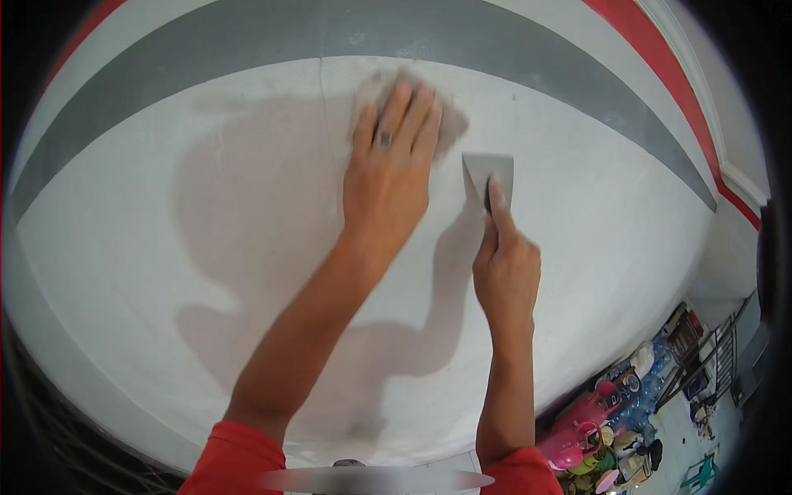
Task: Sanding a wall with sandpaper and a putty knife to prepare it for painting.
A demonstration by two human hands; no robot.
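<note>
A white wall [594, 247] with a hairline crack fills the middle of the head view, a grey painted band above it. Flat against its upper part, my left hand [390, 167], with a ring on one finger, presses a brownish cloth or pad [453, 124], blurred and mostly hidden under the fingers. To the right and lower, my right hand [507, 247] grips a putty knife [492, 170], index finger laid along it, its wide metal blade pointing up near the wall. Shadows of head and arms fall on the wall.
Pink gas cylinders [572, 430] stand at the lower right, beside plastic bottles [646, 396] and household clutter. Behind them is a dark metal rack [724, 356]. A small green stool [700, 473] stands on the floor. A moulded frame edges the wall at the right.
</note>
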